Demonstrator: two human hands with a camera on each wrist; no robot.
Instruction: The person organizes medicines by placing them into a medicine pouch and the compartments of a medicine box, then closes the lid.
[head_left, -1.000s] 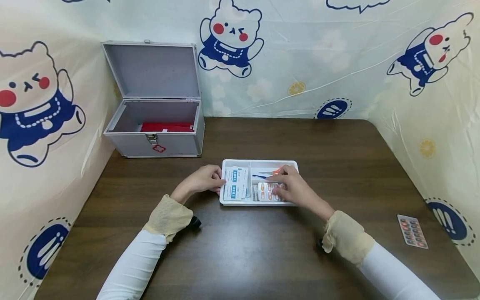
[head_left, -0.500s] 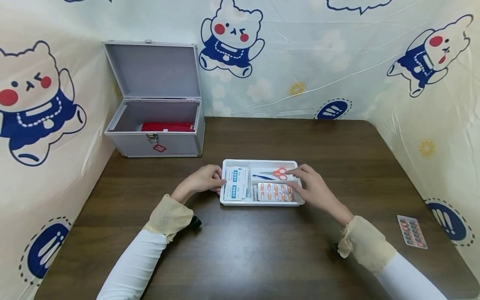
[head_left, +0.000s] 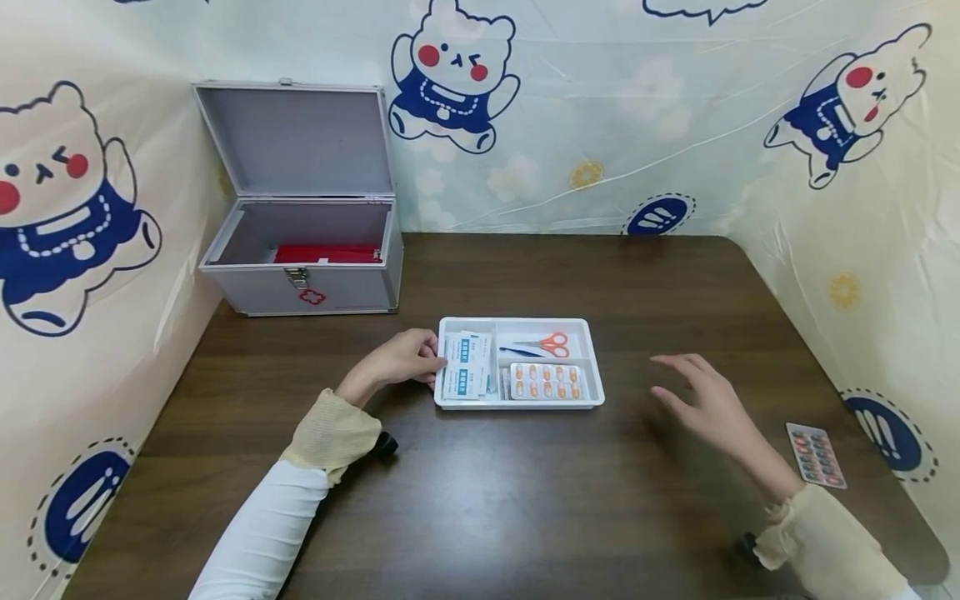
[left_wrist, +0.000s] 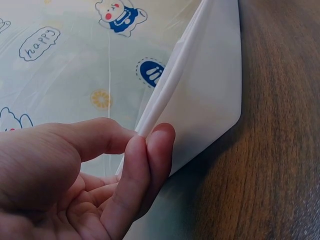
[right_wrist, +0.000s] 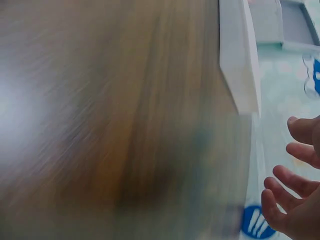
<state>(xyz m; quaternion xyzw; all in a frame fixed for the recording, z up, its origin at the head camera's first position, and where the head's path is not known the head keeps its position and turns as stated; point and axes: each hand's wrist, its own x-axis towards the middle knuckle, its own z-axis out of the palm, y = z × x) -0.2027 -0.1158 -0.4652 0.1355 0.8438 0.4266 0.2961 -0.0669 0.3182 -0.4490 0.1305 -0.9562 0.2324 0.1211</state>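
My left hand (head_left: 397,358) pinches the left rim of a white divided tray (head_left: 519,405) on the table. The left wrist view shows thumb and fingers at that rim, with the tray's outer wall (left_wrist: 210,85) beside them. Inside the tray, blue-and-white packets (head_left: 467,367) fill the left compartment. Scissors (head_left: 555,343) with orange handles and a slim blue item (head_left: 522,352) lie in the back right one. A blister pack (head_left: 546,382) of orange capsules lies in the front right one. My right hand (head_left: 705,408) hovers right of the tray, fingers spread, holding nothing.
Another blister pack (head_left: 816,454) lies near the table's right edge, beyond my right hand. At the back left stands a grey first-aid case (head_left: 345,292), lid raised, with a red item (head_left: 327,253) inside. A patterned sheet (head_left: 600,100) surrounds the table.
My right hand has left the tray's right side and moved right and nearer to me, uncovering the scissors and capsules. My left hand has stayed on the rim.
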